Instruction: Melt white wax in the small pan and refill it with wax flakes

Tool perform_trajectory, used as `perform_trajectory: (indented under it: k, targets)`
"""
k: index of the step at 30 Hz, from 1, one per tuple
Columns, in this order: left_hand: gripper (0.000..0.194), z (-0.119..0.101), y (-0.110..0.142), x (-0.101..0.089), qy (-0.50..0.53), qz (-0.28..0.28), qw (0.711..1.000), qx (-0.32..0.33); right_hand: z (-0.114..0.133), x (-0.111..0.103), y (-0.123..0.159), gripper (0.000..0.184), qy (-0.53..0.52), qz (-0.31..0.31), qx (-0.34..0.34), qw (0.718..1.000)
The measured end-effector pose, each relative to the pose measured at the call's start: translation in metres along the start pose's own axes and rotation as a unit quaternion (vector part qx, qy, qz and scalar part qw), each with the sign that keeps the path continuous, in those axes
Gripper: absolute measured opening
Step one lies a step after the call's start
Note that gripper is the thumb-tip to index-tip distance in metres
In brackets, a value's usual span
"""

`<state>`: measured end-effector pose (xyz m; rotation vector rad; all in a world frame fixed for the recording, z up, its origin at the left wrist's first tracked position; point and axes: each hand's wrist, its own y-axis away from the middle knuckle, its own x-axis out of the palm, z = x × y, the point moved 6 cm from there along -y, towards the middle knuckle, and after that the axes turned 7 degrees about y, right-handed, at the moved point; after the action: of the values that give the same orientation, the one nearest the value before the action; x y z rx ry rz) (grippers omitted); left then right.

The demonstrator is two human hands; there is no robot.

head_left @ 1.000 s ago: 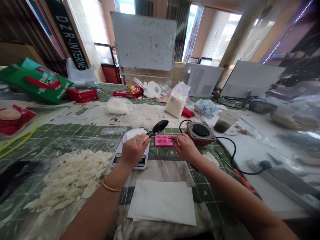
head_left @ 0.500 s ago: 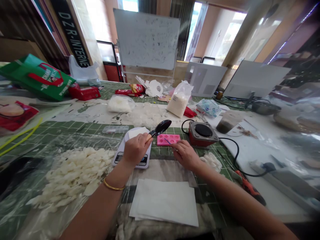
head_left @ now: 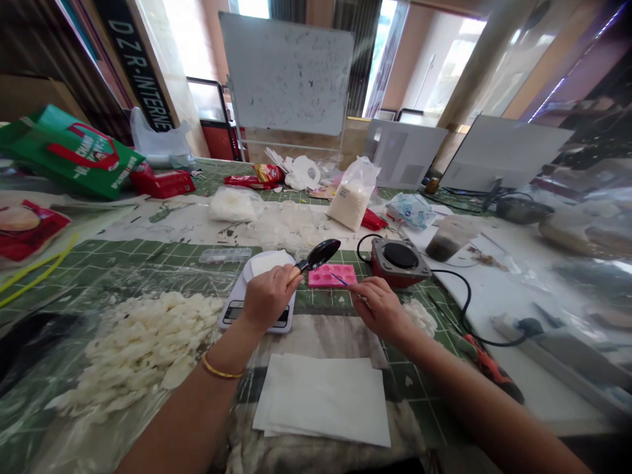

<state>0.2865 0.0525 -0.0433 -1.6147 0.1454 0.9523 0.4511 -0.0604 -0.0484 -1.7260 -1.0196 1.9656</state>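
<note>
My left hand (head_left: 269,296) is closed round the wooden handle of a small black spoon (head_left: 323,253), whose bowl is tilted just above a pink mould (head_left: 320,276). A thin blue stick (head_left: 338,280) is pinched in my right hand (head_left: 381,306), and its tip points over the mould's cavities. Whether the tip touches the mould I cannot tell. Below and beyond my left hand is a white kitchen scale (head_left: 237,294) with a white sheet (head_left: 269,261) on its top. What the spoon's bowl holds is not clear.
A small electric hot plate (head_left: 401,263) with a black cable stands right of the mould. White flakes (head_left: 148,336) are heaped on plastic film at left. White paper sheets (head_left: 323,401) lie on a cloth in front. A bag of white granules (head_left: 350,201) stands behind.
My right hand has shifted slightly right with the blue stick, its tip now farther right over the mould. My left hand still holds the spoon in nearly the same place.
</note>
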Motion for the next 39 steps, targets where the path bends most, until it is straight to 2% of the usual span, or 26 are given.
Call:
perform_trajectory:
  k: [7, 12, 16, 21, 26, 29, 34, 37, 39]
  targets:
    - [0.021, -0.008, 0.000, -0.003, 0.030, -0.018, 0.998, 0.048, 0.000, 0.005, -0.014, 0.022, 0.003, -0.003, -0.002, 1.000]
    - [0.019, -0.013, -0.001, -0.007, 0.021, -0.047, 0.996, 0.076, -0.005, -0.004, -0.012, 0.024, 0.004, -0.032, 0.022, 0.999]
    - [0.016, -0.018, -0.002, -0.011, 0.021, -0.054, 0.993, 0.098, -0.003, -0.004, -0.012, 0.022, 0.004, -0.009, 0.012, 1.000]
    - [0.015, -0.018, -0.003, -0.012, 0.022, -0.054, 0.993, 0.101, -0.005, -0.010, -0.013, 0.022, 0.007, -0.029, 0.031, 0.999]
    - [0.015, -0.019, -0.002, -0.014, 0.020, -0.063, 0.992, 0.107, -0.011, -0.011, -0.012, 0.022, -0.004, -0.001, 0.051, 0.999]
    - [0.014, -0.019, -0.002, -0.014, 0.028, -0.060, 0.992, 0.105, -0.017, -0.018, -0.010, 0.024, -0.011, -0.035, 0.078, 0.996]
    - [0.015, -0.021, -0.001, -0.015, 0.038, -0.061, 0.991, 0.116, -0.019, -0.018, -0.009, 0.020, -0.006, -0.007, 0.078, 0.997]
    - [0.015, -0.022, -0.001, -0.016, 0.044, -0.064, 0.990, 0.115, -0.019, -0.024, -0.007, 0.023, -0.013, -0.050, 0.083, 0.995]
    - [0.015, -0.022, -0.001, -0.016, 0.046, -0.065, 0.990, 0.119, -0.016, -0.023, -0.006, 0.024, -0.010, -0.042, 0.070, 0.997]
